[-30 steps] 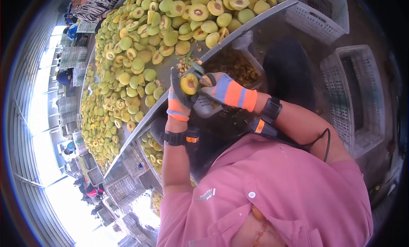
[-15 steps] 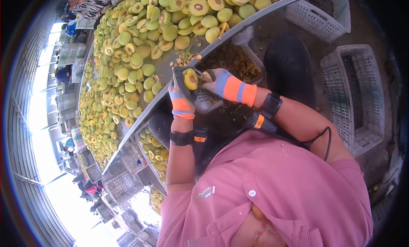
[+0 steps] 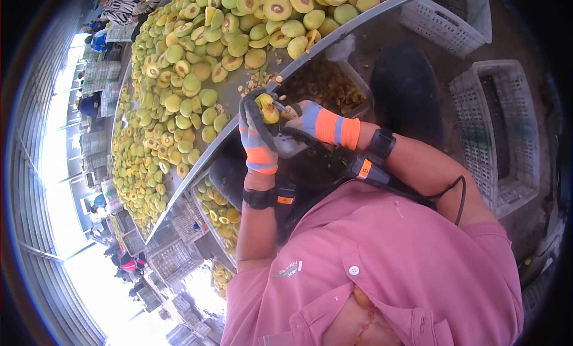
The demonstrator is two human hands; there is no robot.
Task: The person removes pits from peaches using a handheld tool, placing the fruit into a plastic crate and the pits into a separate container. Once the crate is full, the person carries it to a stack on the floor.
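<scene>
Head view looks down over a pink shirt at 2 gloved hands working at the metal edge of a long table [image 3: 334,38] heaped with green-yellow fruit halves. Left hand [image 3: 256,134] is closed around a halved fruit [image 3: 267,109], cut face turned up toward the camera, held just off the table's rim at about 12 o'clock from the wrists. Right hand [image 3: 313,122] comes in from 3 o'clock, fingers curled shut on what looks like a small tool whose tip touches the fruit's cut face; the tool itself is too small to make out. The fruit sits between the 2 hands, the left cupping it from 9 o'clock, so both are equally near. Its long axis cannot be told. Directly beneath the hands hangs a white tub [image 3: 289,146], and at 1 o'clock a bin of brown scraps [image 3: 325,86] sits under the table edge. Loose bits [image 3: 259,80] lie on the table at 12 o'clock. White crates [image 3: 498,128] stand well apart at 3 o'clock.
</scene>
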